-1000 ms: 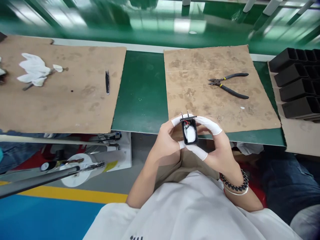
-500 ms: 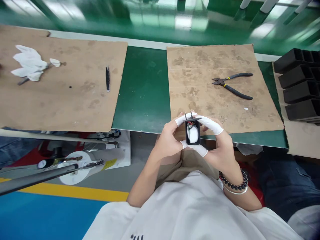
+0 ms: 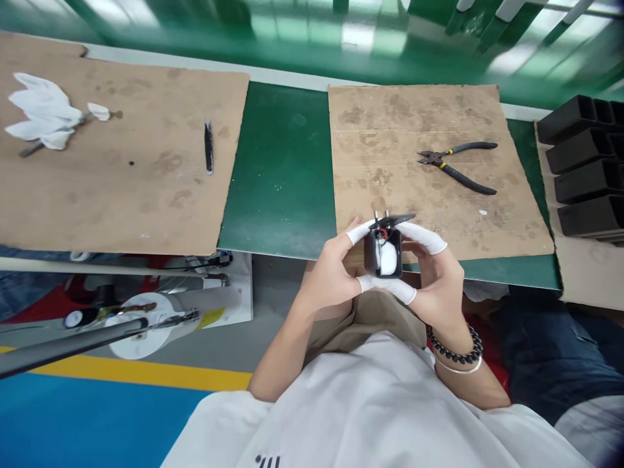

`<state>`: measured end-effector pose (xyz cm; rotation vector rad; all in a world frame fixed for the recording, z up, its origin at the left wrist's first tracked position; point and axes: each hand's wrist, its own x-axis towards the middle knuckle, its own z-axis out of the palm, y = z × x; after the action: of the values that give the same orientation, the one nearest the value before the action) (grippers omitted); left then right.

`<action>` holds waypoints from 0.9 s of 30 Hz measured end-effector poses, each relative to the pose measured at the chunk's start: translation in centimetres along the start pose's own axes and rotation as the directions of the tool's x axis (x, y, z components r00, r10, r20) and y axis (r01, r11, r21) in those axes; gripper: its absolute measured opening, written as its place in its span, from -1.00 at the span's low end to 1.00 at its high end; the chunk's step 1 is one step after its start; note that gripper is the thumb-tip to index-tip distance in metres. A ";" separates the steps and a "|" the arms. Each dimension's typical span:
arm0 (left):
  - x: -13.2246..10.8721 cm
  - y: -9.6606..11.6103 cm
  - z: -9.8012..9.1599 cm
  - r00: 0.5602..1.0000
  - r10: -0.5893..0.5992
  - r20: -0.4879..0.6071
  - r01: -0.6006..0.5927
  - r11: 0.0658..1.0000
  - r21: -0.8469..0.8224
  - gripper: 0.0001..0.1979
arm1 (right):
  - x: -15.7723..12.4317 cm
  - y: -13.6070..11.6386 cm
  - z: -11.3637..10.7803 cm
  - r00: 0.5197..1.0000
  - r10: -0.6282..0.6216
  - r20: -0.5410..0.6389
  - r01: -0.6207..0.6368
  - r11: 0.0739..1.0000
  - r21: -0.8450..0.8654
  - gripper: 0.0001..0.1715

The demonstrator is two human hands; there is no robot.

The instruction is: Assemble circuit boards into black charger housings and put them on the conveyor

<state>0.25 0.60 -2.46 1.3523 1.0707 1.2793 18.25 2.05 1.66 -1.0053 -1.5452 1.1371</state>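
Note:
Between my two hands is a small black plug adapter housing (image 3: 372, 257), its open end facing up toward me. Inside it sit a white block (image 3: 388, 259) and some red and dark wires. At its far end a black cover (image 3: 403, 220) with two metal prongs stands tilted above the opening. My left hand (image 3: 334, 273) grips the housing from the left, thumb near and index finger at the far end. On the right, my right hand (image 3: 439, 279) has its index finger by the cover and its thumb against the near side. White finger cots cover these fingertips.
Diagonal cutters (image 3: 463, 177) lie spread on the right cardboard sheet (image 3: 390, 136). Tweezers (image 3: 209, 148) and a heap of white finger cots (image 3: 46, 110) lie on the left cardboard (image 3: 160, 201). Black housings (image 3: 587, 216) are stacked at the right edge. A white cylinder (image 3: 139, 325) stands below left.
The housing has shifted slightly right and turned, so its left wall shows. The cover now tilts up more and sticks out further right. My right fingers have moved a little rightward.

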 end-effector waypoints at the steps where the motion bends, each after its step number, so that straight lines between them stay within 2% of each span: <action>1: 0.0 0.2 0.0 1.000 -0.003 0.005 0.003 1.000 -0.028 -0.10 | 0.2 0.0 0.0 0.993 0.108 -0.040 -0.103 0.987 0.124 -0.26; 3: 0.0 0.6 0.1 1.000 -0.004 0.010 0.005 0.997 -0.081 -0.07 | 0.8 0.2 -0.3 0.936 0.350 -0.022 -0.312 0.861 0.401 -0.46; 5: 0.1 1.0 0.2 1.000 -0.002 -0.001 0.002 0.994 -0.108 -0.11 | 1.5 0.5 -0.8 0.865 0.485 0.132 -0.463 0.666 0.585 -0.58; 7: 0.1 1.1 0.3 1.000 0.000 -0.024 -0.003 0.994 -0.105 -0.22 | 2.1 0.8 -1.4 0.824 0.488 0.287 -0.544 0.541 0.642 -0.53; 9: 0.1 0.9 0.4 0.999 -0.003 -0.041 0.000 0.996 -0.086 -0.32 | 2.5 0.9 -1.9 0.814 0.449 0.370 -0.572 0.507 0.645 -0.45; 12: 0.1 0.6 0.6 0.998 0.003 -0.059 -0.005 1.000 -0.023 -0.41 | 2.7 0.3 -2.0 0.804 0.442 0.399 -0.586 0.474 0.657 -0.44; 16: 0.1 0.7 0.8 0.995 0.093 -0.044 -0.087 0.987 0.137 -0.49 | 2.6 -0.4 -1.7 0.768 0.478 0.425 -0.595 0.290 0.750 -0.60; 18: 0.1 0.9 0.9 0.992 0.127 0.001 -0.123 0.956 0.265 -0.46 | 2.4 -0.4 -1.6 0.762 0.497 0.416 -0.577 0.229 0.784 -0.59; 20: 0.0 1.1 1.1 0.989 0.135 0.065 -0.149 0.893 0.424 -0.42 | 2.2 -0.2 -1.6 0.777 0.519 0.356 -0.540 0.260 0.800 -0.57; 21: -0.1 1.1 1.3 0.985 0.142 0.099 -0.173 0.846 0.505 -0.43 | 2.2 0.0 -1.6 0.795 0.526 0.300 -0.512 0.317 0.798 -0.58; 22: -0.1 1.1 1.4 0.978 0.159 0.135 -0.208 0.789 0.578 -0.47 | 2.5 0.0 -1.7 0.821 0.522 0.230 -0.476 0.403 0.782 -0.61; 24: -0.2 1.1 1.7 0.954 0.210 0.215 -0.301 0.656 0.692 -0.59 | 4.1 0.2 -2.3 0.891 0.450 0.061 -0.369 0.642 0.672 -0.65; 26: -0.2 1.2 2.0 0.921 0.259 0.289 -0.384 0.499 0.776 -0.66 | 7.8 0.3 -3.3 0.948 0.309 -0.072 -0.232 0.830 0.507 -0.59; 27: -0.1 1.3 2.2 0.905 0.269 0.330 -0.418 0.411 0.810 -0.68 | 10.5 0.5 -4.1 0.965 0.237 -0.116 -0.168 0.890 0.423 -0.54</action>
<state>2.42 0.13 -1.14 2.5382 1.4674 0.8394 19.87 12.99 3.93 -0.9565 -1.0247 1.4163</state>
